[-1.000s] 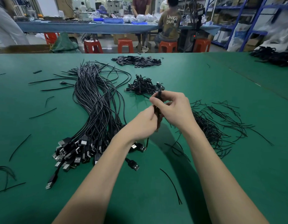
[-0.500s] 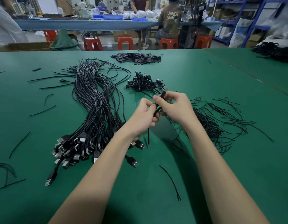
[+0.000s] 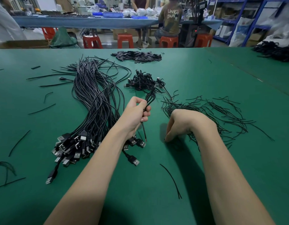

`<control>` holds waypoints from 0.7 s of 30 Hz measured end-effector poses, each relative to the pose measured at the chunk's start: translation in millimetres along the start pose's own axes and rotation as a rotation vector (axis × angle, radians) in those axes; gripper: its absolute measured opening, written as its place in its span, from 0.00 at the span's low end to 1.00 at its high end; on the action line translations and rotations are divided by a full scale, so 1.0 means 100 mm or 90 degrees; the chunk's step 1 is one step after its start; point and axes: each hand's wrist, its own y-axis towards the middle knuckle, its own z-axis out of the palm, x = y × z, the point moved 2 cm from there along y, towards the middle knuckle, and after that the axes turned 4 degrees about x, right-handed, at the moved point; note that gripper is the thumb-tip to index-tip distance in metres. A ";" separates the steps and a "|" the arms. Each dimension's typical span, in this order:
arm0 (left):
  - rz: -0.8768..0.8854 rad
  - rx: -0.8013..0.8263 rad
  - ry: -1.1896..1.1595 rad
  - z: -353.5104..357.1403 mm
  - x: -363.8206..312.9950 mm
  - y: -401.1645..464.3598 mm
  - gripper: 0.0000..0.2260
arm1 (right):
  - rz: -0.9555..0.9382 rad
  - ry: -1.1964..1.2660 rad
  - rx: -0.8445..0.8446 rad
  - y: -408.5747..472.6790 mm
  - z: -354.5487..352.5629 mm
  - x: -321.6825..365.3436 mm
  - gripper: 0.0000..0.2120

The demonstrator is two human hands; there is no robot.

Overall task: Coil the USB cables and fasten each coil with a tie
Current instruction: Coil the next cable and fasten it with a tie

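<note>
My left hand (image 3: 137, 114) grips a folded black USB cable coil (image 3: 150, 96) above the green mat; its loops stick up past my fingers and a loose end hangs below. My right hand (image 3: 182, 124) is lowered to the mat at the near edge of the pile of black wire ties (image 3: 210, 114), fingers bent down with the tips together on the mat. Whether they pinch a tie is hidden. A long bundle of uncoiled USB cables (image 3: 95, 101) lies to the left, plugs toward me. Tied coils (image 3: 145, 82) lie in a heap behind my hands.
A single tie (image 3: 171, 181) lies on the green table (image 3: 238, 176) between my forearms, and stray ties (image 3: 18, 143) dot the left side. A heap of flat black pieces (image 3: 137, 55) sits farther back. More cables (image 3: 275, 51) lie far right. People work at a table beyond.
My right hand let go of the coil and dropped right and down to the tie pile. My left hand kept the coil and moved slightly left.
</note>
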 end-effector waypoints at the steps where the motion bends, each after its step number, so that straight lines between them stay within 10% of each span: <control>1: -0.003 0.000 0.002 0.00 0.01 0.00 0.07 | -0.006 -0.013 0.003 0.00 0.01 0.01 0.13; 5: -0.015 0.000 0.006 0.02 0.02 0.01 0.06 | -0.081 0.063 -0.043 0.01 0.01 0.03 0.05; 12: -0.026 -0.025 -0.054 0.02 -0.01 0.00 0.07 | -0.264 0.715 -0.312 -0.09 -0.16 0.01 0.05; 17: -0.040 -0.036 -0.083 0.03 -0.01 0.00 0.07 | -0.219 0.594 -0.504 -0.08 -0.20 -0.06 0.04; 21: -0.044 -0.042 -0.088 0.04 -0.01 0.01 0.07 | -0.294 0.786 -0.484 -0.08 -0.20 -0.02 0.04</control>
